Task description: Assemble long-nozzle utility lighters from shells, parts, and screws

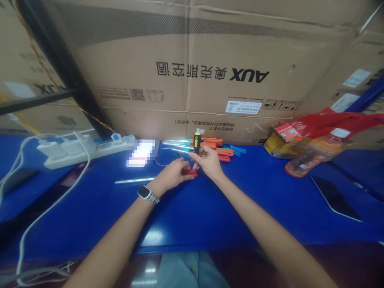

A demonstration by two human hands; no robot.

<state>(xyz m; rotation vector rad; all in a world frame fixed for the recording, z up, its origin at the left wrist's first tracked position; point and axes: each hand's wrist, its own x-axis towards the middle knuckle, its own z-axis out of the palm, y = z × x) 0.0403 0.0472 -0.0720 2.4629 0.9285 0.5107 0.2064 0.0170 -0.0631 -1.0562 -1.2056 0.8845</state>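
My left hand [171, 175] is closed around a red-handled tool [190, 173], holding it low over the blue table. A thin metal rod [134, 181] shows to the left of that hand, in line with the red handle; whether they join is hidden by the fingers. In my right hand [209, 161], a black and yellow screwdriver [197, 142] stands upright, handle up, above the red handle. The fingers hide its tip, so contact cannot be told. Just behind both hands lies a pile of tools [224, 152] with red, orange and blue handles and metal shafts.
A white power strip [117, 147] with plugs and cables [54, 200] lies at left, beside a lit, blurred screen [142, 153]. At right are a drink bottle [315, 154], a red plastic bag [324, 122] and a dark phone [336, 198]. Large cardboard boxes [192, 48] stand behind the table [240, 216].
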